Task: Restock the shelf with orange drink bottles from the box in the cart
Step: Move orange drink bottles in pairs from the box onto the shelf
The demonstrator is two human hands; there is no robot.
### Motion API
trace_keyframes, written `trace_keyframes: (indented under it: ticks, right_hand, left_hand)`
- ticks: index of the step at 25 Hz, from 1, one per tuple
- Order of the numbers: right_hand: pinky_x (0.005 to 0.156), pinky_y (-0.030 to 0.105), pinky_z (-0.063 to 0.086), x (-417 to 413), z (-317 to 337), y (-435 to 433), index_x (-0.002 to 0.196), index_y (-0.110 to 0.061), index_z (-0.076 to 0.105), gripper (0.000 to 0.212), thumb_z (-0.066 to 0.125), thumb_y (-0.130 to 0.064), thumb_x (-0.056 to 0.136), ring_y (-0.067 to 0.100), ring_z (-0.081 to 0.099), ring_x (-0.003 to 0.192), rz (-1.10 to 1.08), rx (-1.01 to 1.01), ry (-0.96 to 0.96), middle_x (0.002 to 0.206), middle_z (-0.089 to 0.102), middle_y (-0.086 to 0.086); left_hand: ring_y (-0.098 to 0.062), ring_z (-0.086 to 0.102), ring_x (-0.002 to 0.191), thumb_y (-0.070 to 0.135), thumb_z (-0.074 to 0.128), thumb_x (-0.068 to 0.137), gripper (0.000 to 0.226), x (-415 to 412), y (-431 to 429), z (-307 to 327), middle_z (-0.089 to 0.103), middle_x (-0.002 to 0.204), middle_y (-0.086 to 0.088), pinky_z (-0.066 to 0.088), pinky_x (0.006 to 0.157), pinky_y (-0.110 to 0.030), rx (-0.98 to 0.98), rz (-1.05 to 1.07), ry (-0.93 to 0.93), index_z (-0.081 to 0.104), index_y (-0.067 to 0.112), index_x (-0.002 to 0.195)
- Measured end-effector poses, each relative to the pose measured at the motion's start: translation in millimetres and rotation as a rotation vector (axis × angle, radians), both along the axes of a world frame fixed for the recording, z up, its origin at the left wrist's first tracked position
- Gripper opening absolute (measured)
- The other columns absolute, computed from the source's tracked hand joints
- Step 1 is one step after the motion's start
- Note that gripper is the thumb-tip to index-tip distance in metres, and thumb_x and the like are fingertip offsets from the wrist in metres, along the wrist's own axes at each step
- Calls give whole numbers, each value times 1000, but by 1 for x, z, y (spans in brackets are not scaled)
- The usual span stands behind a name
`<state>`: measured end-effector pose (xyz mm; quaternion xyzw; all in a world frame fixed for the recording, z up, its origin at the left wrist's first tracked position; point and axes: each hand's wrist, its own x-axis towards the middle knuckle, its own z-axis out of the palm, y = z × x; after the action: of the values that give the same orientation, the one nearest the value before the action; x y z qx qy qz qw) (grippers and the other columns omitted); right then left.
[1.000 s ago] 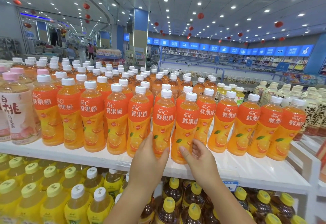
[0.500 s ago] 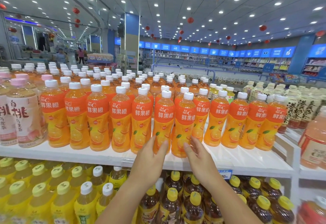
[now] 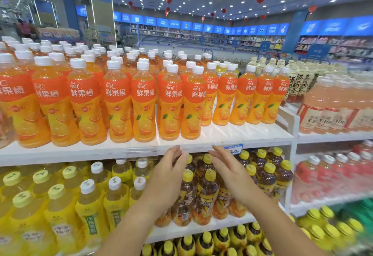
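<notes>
Hovering empty below the stocked white shelf (image 3: 232, 134)
Left hand (image 3: 167, 177) and right hand (image 3: 228, 173) are spreading open at lower centre; orange plastic drink bottles (image 3: 170, 104) are crowding mid-frame, risking a toppled front row.

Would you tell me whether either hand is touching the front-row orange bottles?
Apart. The head view shows the left hand and right hand open below the shelf edge, clear of the orange bottles.

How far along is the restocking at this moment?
Done: the orange bottles stand in a nearly full front row on the top shelf. In hand: nothing; the left hand and right hand are open and empty below the shelf edge. Left: cannot tell, since cart and box are out of view.
</notes>
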<state>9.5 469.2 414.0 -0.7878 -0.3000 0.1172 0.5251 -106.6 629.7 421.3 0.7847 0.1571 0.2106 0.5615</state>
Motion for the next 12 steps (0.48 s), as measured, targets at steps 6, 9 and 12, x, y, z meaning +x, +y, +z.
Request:
trace_keyframes:
  ticks: [6,9,12]
  right_hand:
    - [103,24,44,-29,-32,-82,147,-41,41,59,50,-60,91,-7,47,130,-119,43,60,140,53,-23]
    - [99,19,42,-45,-46,-135,142,-46,41,57,50,-60,87,-8,47,129,-164,52,103,139,52,-25]
    - [96,17,44,-60,-63,-202,137,-49,43,47,52,-54,90,-8,48,128,-232,82,146,137,54,-24]
  left_hand:
    - [5,42,126,58,42,98,62,-19,-55,-31,44,148,18,35,96,-14,-35,-178,102,33,33,154]
    - [4,44,123,59,42,97,65,-25,-97,-39,46,146,17,35,90,-12,-34,-238,146,32,31,155]
    - [4,48,120,70,42,90,72,-25,-155,-55,46,143,20,37,94,-21,-35,-317,202,32,36,152]
